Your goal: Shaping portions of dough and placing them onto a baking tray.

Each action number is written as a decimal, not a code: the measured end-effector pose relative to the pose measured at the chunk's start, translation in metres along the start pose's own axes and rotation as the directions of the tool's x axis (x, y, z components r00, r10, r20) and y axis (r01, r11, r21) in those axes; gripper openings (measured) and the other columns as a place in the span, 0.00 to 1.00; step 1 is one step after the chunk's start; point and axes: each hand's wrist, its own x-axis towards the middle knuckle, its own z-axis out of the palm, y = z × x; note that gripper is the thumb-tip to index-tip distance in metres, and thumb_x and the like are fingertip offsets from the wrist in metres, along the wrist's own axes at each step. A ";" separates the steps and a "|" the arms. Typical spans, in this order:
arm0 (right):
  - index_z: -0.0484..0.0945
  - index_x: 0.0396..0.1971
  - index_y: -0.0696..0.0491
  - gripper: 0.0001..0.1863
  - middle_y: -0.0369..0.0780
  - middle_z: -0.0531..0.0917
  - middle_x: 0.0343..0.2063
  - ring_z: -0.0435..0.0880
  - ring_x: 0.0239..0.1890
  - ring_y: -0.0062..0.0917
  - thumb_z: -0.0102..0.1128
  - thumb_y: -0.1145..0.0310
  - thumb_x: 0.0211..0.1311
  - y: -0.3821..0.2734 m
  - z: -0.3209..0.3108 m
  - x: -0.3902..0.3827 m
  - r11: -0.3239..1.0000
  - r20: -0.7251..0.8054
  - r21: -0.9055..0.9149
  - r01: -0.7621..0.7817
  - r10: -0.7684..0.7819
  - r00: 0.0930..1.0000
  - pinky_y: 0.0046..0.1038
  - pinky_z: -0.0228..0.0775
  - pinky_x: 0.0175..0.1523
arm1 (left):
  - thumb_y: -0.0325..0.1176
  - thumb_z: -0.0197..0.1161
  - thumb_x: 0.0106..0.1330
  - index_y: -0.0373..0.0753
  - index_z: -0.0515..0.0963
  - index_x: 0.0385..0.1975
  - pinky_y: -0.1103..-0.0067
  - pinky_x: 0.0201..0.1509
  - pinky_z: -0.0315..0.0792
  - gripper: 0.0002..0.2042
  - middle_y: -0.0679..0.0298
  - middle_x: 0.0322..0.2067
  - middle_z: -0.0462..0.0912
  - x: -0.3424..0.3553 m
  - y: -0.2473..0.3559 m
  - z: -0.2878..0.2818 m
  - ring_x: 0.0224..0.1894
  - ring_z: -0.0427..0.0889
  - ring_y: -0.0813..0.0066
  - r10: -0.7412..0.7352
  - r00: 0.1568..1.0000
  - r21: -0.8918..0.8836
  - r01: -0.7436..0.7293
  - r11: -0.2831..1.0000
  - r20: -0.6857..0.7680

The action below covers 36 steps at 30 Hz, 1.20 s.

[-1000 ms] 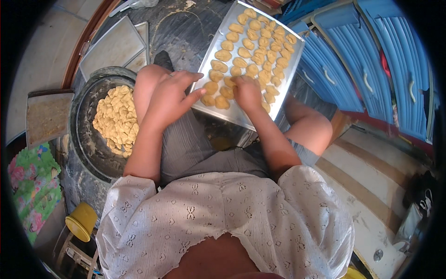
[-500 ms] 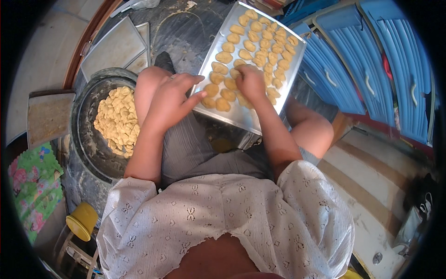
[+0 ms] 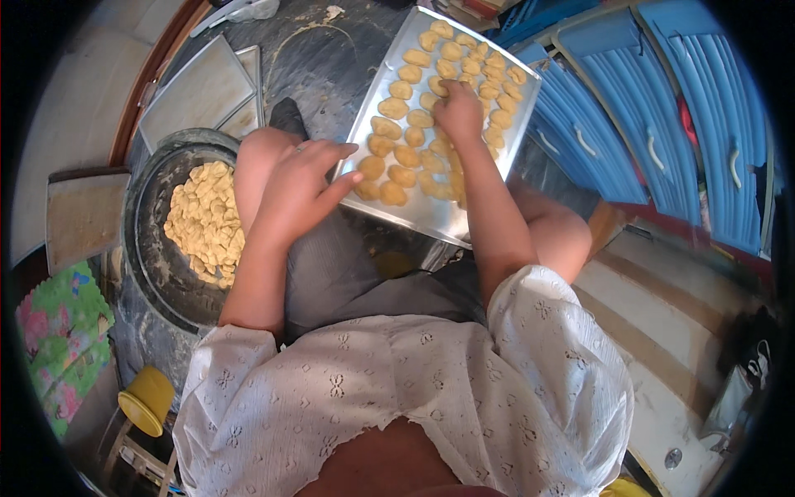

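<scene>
A silver metal tray (image 3: pixel 352 149) lies tilted across my lap, with rows of yellowish, rounded dough pieces (image 3: pixel 394 108) on it. My right hand (image 3: pixel 460 114) is over the middle of the tray, fingers bent down and closed at a dough piece in an upper row; its far fingers are hidden. At the tray's left edge is my left hand (image 3: pixel 305 186), thumb and forefinger apart with their tips at the rim and no dough in them. A wide dark basin (image 3: pixel 153 253) stands left of my leg, holding a heap of dough lumps (image 3: pixel 204 219).
Flat trays (image 3: pixel 199 91) lean beyond the basin, and another board-like tray (image 3: pixel 87 217) is at its left. A yellow bucket (image 3: pixel 146 402) and a green flowered cloth (image 3: pixel 62 340) are at lower left. Blue cabinet doors (image 3: pixel 625 108) stand along the right.
My right hand has moved away from me and slightly right, to a dough piece farther up the tray. My left hand stays at the rim; the whole view has shifted slightly.
</scene>
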 end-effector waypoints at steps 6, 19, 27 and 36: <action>0.79 0.35 0.50 0.14 0.43 0.80 0.35 0.78 0.37 0.39 0.55 0.72 0.45 0.004 0.011 0.015 0.994 0.031 0.112 -0.002 -0.001 1.000 0.38 0.69 0.42 | 0.35 0.62 0.57 0.34 0.76 0.42 0.69 0.48 0.66 0.16 0.54 0.35 0.78 0.001 0.003 -0.004 0.42 0.75 0.55 -0.034 0.999 0.000 0.034 0.999 0.034; 0.79 0.34 0.51 0.13 0.44 0.79 0.34 0.78 0.37 0.40 0.58 0.69 0.44 0.046 -0.001 0.044 0.993 -0.154 0.051 -0.106 0.112 0.982 0.38 0.71 0.42 | 0.37 0.61 0.58 0.35 0.76 0.43 0.70 0.52 0.64 0.16 0.55 0.40 0.79 0.003 0.006 -0.004 0.47 0.74 0.56 -0.061 0.996 0.020 0.060 0.998 0.070; 0.80 0.37 0.50 0.16 0.44 0.82 0.32 0.80 0.38 0.37 0.58 0.66 0.43 0.054 -0.020 0.065 0.988 0.075 0.086 -0.131 0.124 0.989 0.35 0.72 0.43 | 0.36 0.61 0.58 0.34 0.76 0.43 0.70 0.51 0.65 0.16 0.55 0.39 0.79 0.004 0.007 -0.006 0.46 0.75 0.56 -0.056 0.996 0.043 0.053 0.998 0.073; 0.80 0.35 0.53 0.15 0.46 0.81 0.34 0.80 0.39 0.39 0.57 0.73 0.41 0.047 -0.017 0.017 0.995 0.117 0.083 -0.061 0.051 0.992 0.34 0.72 0.44 | 0.36 0.62 0.57 0.33 0.76 0.42 0.70 0.50 0.66 0.16 0.53 0.38 0.79 0.004 0.009 -0.001 0.44 0.75 0.56 -0.060 0.996 0.028 0.058 0.998 0.069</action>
